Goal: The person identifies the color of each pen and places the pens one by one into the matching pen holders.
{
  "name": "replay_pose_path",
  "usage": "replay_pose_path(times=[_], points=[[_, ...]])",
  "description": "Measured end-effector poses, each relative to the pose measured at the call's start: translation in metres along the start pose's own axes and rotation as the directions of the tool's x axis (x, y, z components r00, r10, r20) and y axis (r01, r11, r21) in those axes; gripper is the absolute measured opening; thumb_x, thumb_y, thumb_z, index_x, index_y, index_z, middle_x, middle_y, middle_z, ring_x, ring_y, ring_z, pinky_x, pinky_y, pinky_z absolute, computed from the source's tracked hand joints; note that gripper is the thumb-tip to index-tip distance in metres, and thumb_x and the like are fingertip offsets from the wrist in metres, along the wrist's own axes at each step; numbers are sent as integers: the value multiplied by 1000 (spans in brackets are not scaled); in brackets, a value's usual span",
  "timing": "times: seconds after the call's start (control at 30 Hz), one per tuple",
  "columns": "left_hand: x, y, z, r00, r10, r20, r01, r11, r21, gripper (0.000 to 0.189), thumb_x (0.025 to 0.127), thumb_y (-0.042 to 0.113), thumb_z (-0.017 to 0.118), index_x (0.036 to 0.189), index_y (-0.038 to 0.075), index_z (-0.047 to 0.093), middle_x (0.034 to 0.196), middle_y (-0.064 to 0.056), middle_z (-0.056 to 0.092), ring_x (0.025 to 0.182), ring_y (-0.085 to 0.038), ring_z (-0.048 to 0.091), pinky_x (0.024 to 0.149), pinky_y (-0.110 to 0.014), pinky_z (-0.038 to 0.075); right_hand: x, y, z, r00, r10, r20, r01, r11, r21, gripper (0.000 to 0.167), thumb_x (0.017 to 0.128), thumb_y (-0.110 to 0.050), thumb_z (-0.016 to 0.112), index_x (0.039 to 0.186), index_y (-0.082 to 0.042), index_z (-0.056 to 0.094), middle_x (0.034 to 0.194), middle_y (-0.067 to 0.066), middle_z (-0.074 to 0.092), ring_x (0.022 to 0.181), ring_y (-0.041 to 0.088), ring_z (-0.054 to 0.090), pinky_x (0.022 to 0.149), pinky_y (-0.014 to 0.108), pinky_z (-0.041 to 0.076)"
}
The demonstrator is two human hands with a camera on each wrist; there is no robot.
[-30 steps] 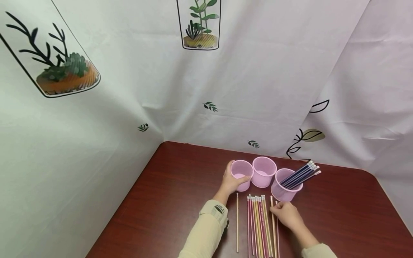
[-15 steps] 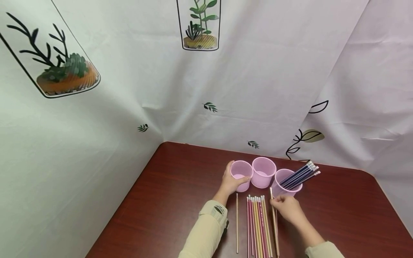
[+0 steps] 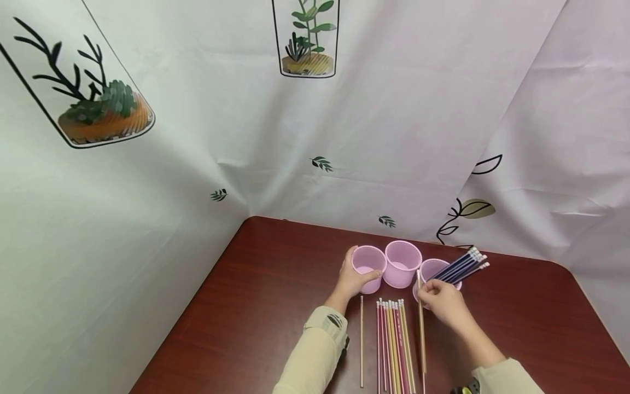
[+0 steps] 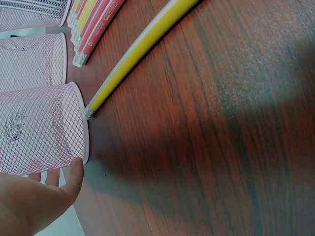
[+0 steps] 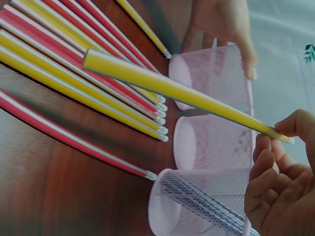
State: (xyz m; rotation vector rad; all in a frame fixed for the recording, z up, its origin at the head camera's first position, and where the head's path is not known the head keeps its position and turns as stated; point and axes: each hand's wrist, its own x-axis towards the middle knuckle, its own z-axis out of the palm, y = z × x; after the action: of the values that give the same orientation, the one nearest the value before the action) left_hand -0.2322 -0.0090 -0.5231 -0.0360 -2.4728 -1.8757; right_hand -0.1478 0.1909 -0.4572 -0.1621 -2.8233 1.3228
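My left hand [image 3: 350,280] grips the leftmost pink mesh pencil cup [image 3: 368,256], thumb across its front and fingers around its far side. My right hand [image 3: 443,302] pinches a yellow pencil [image 5: 172,91] near its eraser end. In the head view that pencil is lifted, eraser end up, in front of the right pink cup [image 3: 433,266]. Dark blue pencils [image 3: 455,267] lean in this right cup, erasers out over the rim. The middle pink cup [image 3: 397,277] has no pencils in it. Below the cups lies a row of red and yellow pencils [image 3: 396,350].
A lone yellow pencil [image 3: 361,342] lies left of the row. One red pencil [image 5: 74,135] lies apart on the row's right side. Everything stands on a dark wooden table [image 3: 266,295] with a patterned cloth [image 3: 236,109] behind it.
My right hand has picked up the yellow pencil from beside the red one and moved it upward toward the cups. The left hand stays on its cup.
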Motion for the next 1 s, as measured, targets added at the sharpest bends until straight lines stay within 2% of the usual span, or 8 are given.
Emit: replay_pose_path(times=[0.27, 0.47, 0.67, 0.87, 1.0], points=[[1, -1, 0, 1000, 11, -7, -11, 1000, -1, 92, 61, 23, 87, 138, 16, 37, 130, -12, 48, 114, -28, 48, 95, -45, 38, 8, -13, -13, 998, -51, -30, 50, 998, -46, 10, 78, -12, 62, 75, -3, 60, 62, 0, 58, 58, 12, 51, 53, 25, 41], [-2, 3, -2, 1000, 5, -2, -5, 1000, -14, 91, 61, 22, 86, 138, 17, 38, 130, -12, 48, 115, -30, 47, 96, -47, 37, 18, -20, -22, 994, -87, -61, 85, 996, -37, 10, 79, -11, 61, 78, -1, 59, 63, 0, 58, 59, 11, 51, 53, 24, 43], [-1, 2, -1, 1000, 8, -3, -8, 1000, -17, 91, 61, 21, 86, 138, 16, 37, 130, -12, 48, 115, -31, 47, 96, -47, 37, 27, -30, -35, 987, -107, -121, 104, 994, -32, 13, 81, -13, 60, 85, 0, 57, 63, -2, 54, 61, 12, 50, 56, 25, 40], [-1, 3, -1, 1000, 4, 1, -4, 1000, -14, 92, 62, 22, 86, 139, 14, 36, 129, -12, 49, 115, -32, 46, 96, -47, 37, 36, -42, -50, 984, -117, -136, 117, 993, -12, 15, 84, -13, 57, 88, 1, 55, 64, -2, 57, 59, 11, 55, 58, 24, 40], [-1, 2, 0, 1000, -1, 1, 1, 1000, -14, 93, 62, 22, 86, 139, 14, 36, 130, -12, 48, 116, -32, 46, 96, -47, 37, 43, -47, -57, 978, -132, -163, 135, 991, 6, 14, 83, -12, 57, 87, 0, 54, 64, -1, 57, 55, 7, 53, 54, 21, 42]])
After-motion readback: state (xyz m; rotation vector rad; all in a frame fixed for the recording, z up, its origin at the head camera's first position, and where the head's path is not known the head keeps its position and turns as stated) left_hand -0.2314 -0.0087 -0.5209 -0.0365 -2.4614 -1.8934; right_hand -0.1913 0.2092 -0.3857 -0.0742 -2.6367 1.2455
